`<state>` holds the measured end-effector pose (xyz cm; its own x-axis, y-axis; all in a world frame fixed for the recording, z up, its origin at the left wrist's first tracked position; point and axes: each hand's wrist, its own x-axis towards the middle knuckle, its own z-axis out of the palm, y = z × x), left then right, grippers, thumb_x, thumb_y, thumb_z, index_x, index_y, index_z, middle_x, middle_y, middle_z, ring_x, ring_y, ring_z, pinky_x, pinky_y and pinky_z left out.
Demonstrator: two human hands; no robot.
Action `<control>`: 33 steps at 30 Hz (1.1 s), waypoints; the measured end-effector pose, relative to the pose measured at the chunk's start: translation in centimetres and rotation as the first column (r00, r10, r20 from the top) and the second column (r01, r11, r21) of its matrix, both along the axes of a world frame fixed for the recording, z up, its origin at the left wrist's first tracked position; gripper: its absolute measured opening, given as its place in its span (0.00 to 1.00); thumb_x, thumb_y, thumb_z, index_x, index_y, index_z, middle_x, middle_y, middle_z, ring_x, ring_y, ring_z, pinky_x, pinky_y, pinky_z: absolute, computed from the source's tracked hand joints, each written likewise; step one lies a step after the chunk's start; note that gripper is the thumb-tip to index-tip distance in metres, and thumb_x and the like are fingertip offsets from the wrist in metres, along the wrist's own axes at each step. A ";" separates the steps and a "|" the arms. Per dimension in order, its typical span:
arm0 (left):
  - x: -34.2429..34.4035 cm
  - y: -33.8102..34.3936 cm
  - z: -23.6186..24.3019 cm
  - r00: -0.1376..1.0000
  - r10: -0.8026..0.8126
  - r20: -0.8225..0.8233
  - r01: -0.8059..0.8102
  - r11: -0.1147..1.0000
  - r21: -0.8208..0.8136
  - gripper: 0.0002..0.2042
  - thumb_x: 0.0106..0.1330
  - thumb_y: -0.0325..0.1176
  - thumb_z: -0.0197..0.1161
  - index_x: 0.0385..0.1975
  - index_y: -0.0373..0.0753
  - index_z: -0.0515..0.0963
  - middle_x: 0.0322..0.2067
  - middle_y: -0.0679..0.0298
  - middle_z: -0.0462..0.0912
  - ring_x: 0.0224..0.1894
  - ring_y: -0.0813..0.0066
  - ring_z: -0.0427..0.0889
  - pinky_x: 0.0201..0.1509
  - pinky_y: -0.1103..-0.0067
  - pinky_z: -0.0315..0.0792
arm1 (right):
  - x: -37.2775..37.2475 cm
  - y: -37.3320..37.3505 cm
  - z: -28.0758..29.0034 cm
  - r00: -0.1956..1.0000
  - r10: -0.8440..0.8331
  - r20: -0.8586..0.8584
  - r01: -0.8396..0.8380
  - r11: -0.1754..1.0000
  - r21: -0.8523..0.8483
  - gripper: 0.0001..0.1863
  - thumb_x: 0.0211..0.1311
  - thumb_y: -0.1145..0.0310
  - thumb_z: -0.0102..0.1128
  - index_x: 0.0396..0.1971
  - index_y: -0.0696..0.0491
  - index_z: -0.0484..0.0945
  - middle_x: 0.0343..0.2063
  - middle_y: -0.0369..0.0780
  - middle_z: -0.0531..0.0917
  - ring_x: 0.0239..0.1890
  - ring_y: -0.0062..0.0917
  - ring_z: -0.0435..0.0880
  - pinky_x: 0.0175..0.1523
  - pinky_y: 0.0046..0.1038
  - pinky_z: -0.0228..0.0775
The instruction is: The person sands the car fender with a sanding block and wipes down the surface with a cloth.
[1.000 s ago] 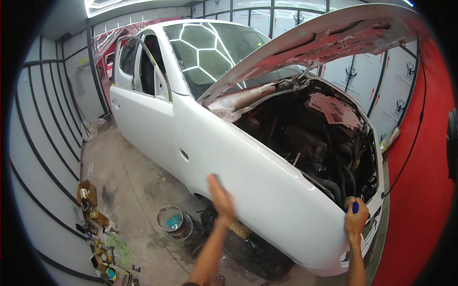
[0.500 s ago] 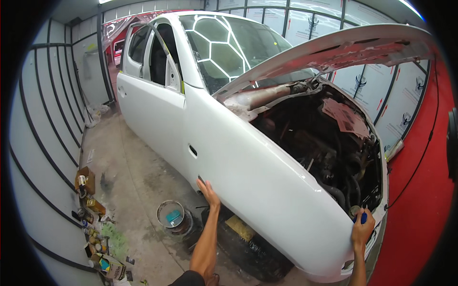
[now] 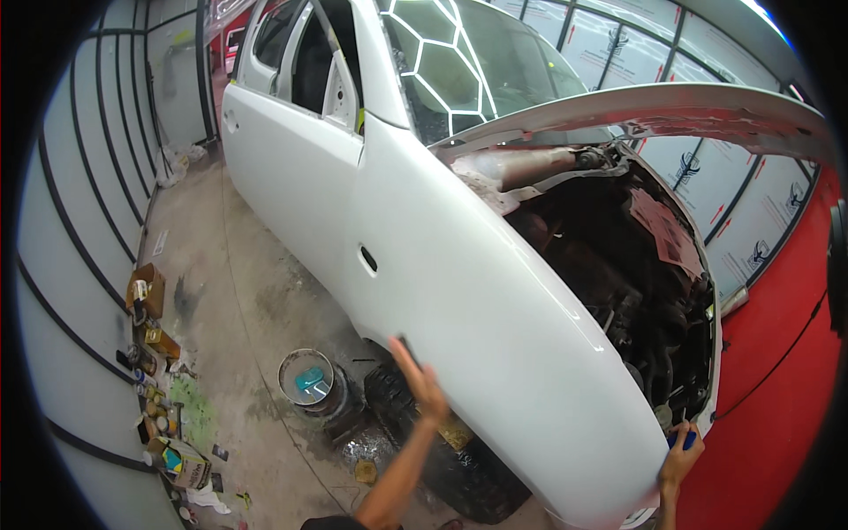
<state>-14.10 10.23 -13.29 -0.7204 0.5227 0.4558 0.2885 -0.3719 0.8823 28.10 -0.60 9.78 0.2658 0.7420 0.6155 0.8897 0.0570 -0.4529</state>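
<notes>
A white car fender [image 3: 495,309] fills the middle, smooth and glossy. My left hand [image 3: 426,387] lies near its lower edge, above the wheel arch, with fingers stretched together along a thin dark flat piece [image 3: 409,351] whose edge shows beside them; its kind cannot be made out. At the front corner, by the engine bay, my right hand [image 3: 679,458] is closed around a small blue object [image 3: 681,439], mostly hidden by the fingers. Below the fender stands a black tyre [image 3: 477,477].
The hood [image 3: 671,106] stands raised over the dark engine bay [image 3: 609,283]. On the floor left of the tyre is a bucket [image 3: 306,377] with a turquoise item in it. Cans and boxes [image 3: 163,344] line the left wall. A dark cable [image 3: 777,371] hangs at right.
The view has shifted, with the car's front seen from nearer. My left hand has moved right and down in the picture, still with the dark piece. The right hand keeps the blue object.
</notes>
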 end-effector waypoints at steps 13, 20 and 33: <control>-2.3 4.5 -5.4 0.962 -0.021 0.274 0.011 0.999 0.038 0.36 0.82 0.49 0.38 0.79 0.29 0.40 0.81 0.48 0.38 0.83 0.55 0.34 0.83 0.63 0.30 | 0.6 -0.7 1.1 0.997 0.011 -0.079 -0.011 1.000 -0.004 0.22 0.81 0.61 0.49 0.25 0.59 0.73 0.20 0.36 0.73 0.25 0.19 0.69 0.33 0.27 0.61; -34.0 5.2 -20.7 0.622 -0.198 0.758 0.255 0.966 0.043 0.44 0.79 0.63 0.41 0.79 0.31 0.42 0.81 0.51 0.40 0.82 0.58 0.41 0.83 0.68 0.40 | -2.8 2.5 -3.1 0.973 0.150 -0.173 -0.157 0.987 -0.023 0.19 0.78 0.66 0.50 0.25 0.61 0.72 0.20 0.36 0.72 0.26 0.19 0.69 0.34 0.28 0.61; -18.7 4.3 -1.3 0.953 0.014 0.301 0.031 0.989 -0.145 0.40 0.82 0.56 0.40 0.78 0.27 0.42 0.81 0.46 0.39 0.83 0.55 0.36 0.84 0.67 0.32 | -3.4 1.2 0.4 0.988 0.132 -0.082 -0.139 0.988 -0.074 0.19 0.77 0.63 0.54 0.26 0.59 0.79 0.19 0.39 0.77 0.24 0.21 0.75 0.32 0.29 0.65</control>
